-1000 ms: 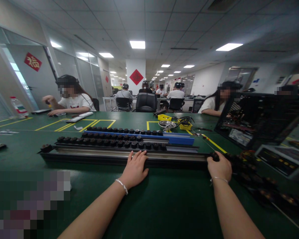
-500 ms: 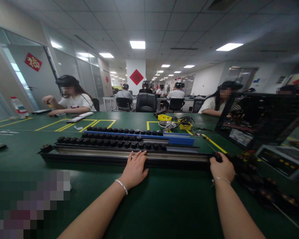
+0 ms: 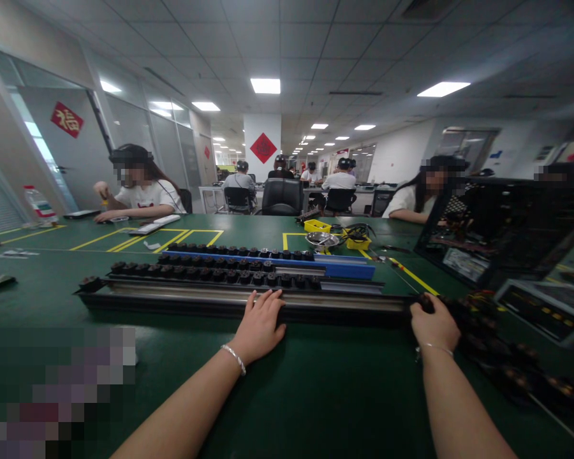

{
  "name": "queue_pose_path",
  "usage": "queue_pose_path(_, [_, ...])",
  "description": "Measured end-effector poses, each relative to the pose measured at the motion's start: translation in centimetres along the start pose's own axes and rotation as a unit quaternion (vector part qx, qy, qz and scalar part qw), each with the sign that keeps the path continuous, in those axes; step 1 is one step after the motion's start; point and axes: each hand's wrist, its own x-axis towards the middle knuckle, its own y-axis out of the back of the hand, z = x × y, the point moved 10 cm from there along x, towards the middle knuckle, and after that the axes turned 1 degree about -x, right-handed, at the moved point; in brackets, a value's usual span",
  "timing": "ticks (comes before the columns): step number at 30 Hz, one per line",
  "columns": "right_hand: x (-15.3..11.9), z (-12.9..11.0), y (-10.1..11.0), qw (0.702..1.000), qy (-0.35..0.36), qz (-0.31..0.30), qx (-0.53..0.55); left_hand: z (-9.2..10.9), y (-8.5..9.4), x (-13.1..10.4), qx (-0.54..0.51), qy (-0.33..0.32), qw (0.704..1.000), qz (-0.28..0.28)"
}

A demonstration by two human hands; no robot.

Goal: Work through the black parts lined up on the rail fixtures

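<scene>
A long black rail (image 3: 172, 303) with a pale metal channel lies across the green table. My left hand (image 3: 261, 322) rests on its middle, fingers spread over the near edge. At the rail's right end my right hand (image 3: 435, 322) is closed round a small black part (image 3: 425, 303), mostly hidden by the fingers. A single black part (image 3: 90, 284) sits at the rail's left end. Behind it lie other rails with rows of round black parts (image 3: 217, 275), one on a blue rail (image 3: 349, 270). A dark heap of similar parts (image 3: 521, 370) is right of my right hand.
An open black computer case (image 3: 478, 229) and a metal box (image 3: 545, 310) stand at the right. Farther back are a metal bowl (image 3: 322, 240) and yellow trays (image 3: 317, 226). One person (image 3: 146, 194) sits across at the left, another (image 3: 414, 201) at the right.
My right hand has shifted slightly to the right at the rail's end. My left hand has kept its place on the rail.
</scene>
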Motion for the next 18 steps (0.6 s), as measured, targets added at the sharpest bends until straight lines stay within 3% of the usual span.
queue_pose_path(18, [0.45,0.26,0.29,1.0,-0.002,0.005,-0.006,-0.02,-0.11,-0.02,0.0,0.002,1.0,0.0])
